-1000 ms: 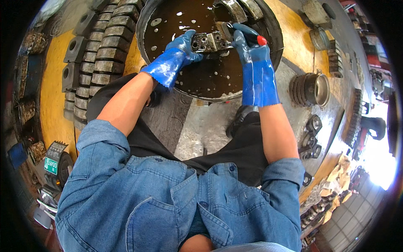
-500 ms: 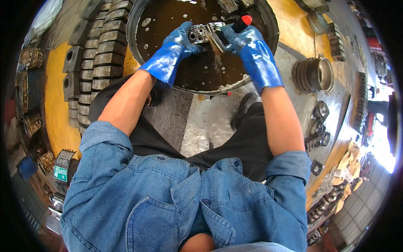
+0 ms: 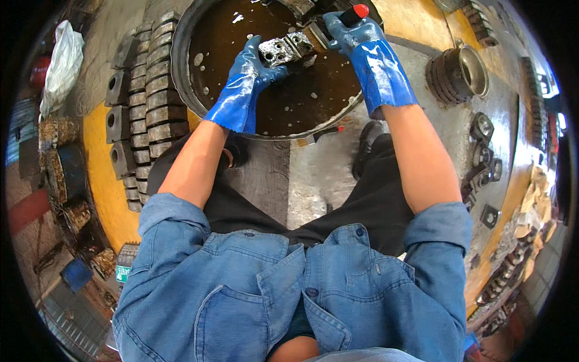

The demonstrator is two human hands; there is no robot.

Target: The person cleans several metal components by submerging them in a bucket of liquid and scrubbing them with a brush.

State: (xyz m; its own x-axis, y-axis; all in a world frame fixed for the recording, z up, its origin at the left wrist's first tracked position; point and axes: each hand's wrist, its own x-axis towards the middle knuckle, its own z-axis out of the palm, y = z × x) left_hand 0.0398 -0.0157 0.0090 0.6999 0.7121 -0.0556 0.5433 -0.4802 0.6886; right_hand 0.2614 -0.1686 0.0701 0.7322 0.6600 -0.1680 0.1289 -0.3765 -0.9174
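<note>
My left hand (image 3: 250,67), in a wet blue rubber glove, grips a shiny metal block (image 3: 282,50) with round holes. It holds the block over a round dark tub (image 3: 180,60) of brown liquid with pale froth spots. My right hand (image 3: 357,37), gloved the same way, is closed around a brush with a black, red-tipped handle (image 3: 356,13). The brush's metal band shows left of the fingers, and its bristles are hard to make out. A gap separates the brush from the block. More dark metal parts (image 3: 298,7) sit at the tub's far side.
Rows of ribbed metal parts (image 3: 163,90) and square blocks with holes (image 3: 116,123) line the left. A metal ring-shaped housing (image 3: 458,72) stands on the floor at right, with small metal parts (image 3: 481,127) nearer me. A red-tipped tool (image 3: 329,133) lies by the tub's near rim.
My right hand has drawn the brush away from the block, up and to the right. My left hand still holds the block, now tilted differently. The whole view has shifted a little.
</note>
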